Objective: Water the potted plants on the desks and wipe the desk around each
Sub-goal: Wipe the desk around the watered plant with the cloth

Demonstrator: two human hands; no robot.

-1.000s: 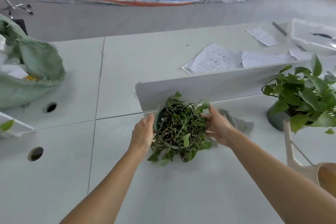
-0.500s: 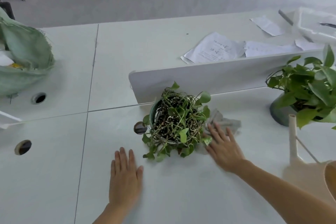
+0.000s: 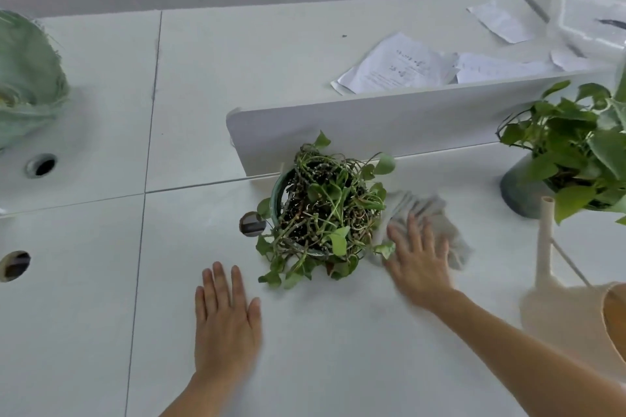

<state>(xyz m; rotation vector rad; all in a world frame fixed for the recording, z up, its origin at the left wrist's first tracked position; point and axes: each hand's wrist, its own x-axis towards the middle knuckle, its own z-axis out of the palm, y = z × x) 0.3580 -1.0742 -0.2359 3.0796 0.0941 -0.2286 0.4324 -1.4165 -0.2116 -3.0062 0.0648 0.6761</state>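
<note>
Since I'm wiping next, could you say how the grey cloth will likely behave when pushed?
The grey cloth lies crumpled under the flat right hand, so probably floppy and light. Its folds suggest it may bunch rather than slide flat.

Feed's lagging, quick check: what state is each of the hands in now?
Left hand: open, flat on the desk, holding nothing.
Right hand: open, straight fingers pressing the grey cloth on the desk.

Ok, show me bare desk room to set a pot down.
Bare: the near desk between left hand and right hand, this side of the straggly plant; also the far panel between divider, papers and green sack. Crowded: the right side, where cloth, leafy plant and watering can sit close.
</note>
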